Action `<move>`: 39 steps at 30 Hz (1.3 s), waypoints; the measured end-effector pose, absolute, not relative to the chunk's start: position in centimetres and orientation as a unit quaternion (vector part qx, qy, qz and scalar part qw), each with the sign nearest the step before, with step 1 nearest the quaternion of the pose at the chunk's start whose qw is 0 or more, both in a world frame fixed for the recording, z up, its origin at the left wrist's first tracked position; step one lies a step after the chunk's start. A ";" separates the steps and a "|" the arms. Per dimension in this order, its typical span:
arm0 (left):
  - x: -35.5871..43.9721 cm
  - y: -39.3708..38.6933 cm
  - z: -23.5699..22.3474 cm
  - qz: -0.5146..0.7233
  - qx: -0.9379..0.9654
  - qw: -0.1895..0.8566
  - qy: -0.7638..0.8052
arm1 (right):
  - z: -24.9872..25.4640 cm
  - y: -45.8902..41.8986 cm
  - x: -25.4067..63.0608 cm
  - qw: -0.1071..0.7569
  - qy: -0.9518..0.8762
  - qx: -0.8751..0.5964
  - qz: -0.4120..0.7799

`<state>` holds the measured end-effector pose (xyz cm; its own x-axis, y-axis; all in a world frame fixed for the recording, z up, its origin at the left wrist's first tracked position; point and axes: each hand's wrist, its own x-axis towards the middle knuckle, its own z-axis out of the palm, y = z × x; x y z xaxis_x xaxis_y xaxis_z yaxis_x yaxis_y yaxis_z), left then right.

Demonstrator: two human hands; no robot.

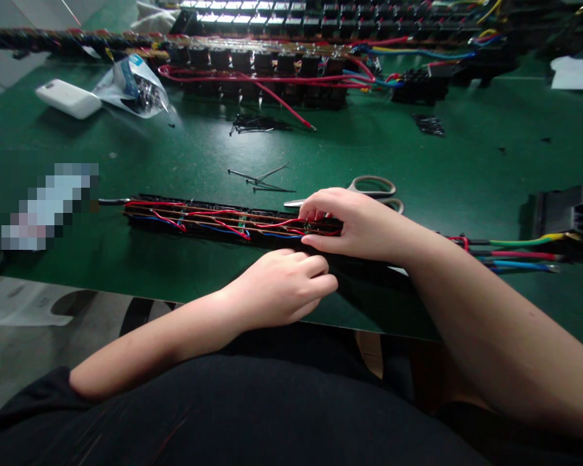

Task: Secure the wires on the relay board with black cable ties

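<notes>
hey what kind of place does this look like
Probably an electrical assembly workshop: a long wired strip lies on the green worktable, with scissors beside it and a heap of black cable ties beyond.

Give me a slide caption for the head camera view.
Right hand over a long wired strip, left hand curled nearby, scissors beyond.

Lying lengthwise near the front edge of the green counter (184, 155), slanting slightly, as a long, narrow, black wiring strip (228, 222); carrying red and blue wires (150, 203) along its upward face; trailing green, red and blue cables (519, 243) rightward.
</notes>
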<state>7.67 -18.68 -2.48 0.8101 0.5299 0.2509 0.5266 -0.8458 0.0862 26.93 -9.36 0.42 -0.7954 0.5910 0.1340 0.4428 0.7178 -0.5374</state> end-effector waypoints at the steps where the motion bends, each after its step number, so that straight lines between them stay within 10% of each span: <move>1: 7.7 -18.7 -2.5 0.132 0.951 0.006 0.278 | 0.4 -9.4 26.9 0.150 -0.915 -0.282 0.247; 39: 7.6 -18.7 -2.5 0.145 0.950 0.004 0.277 | 0.5 -9.4 27.0 0.148 -0.914 -0.287 0.248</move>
<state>7.63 -18.71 -2.53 0.8048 0.5269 0.2733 0.5245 -0.8468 0.0881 26.96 -9.43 0.50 -0.7921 0.5968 0.1279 0.4501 0.7127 -0.5381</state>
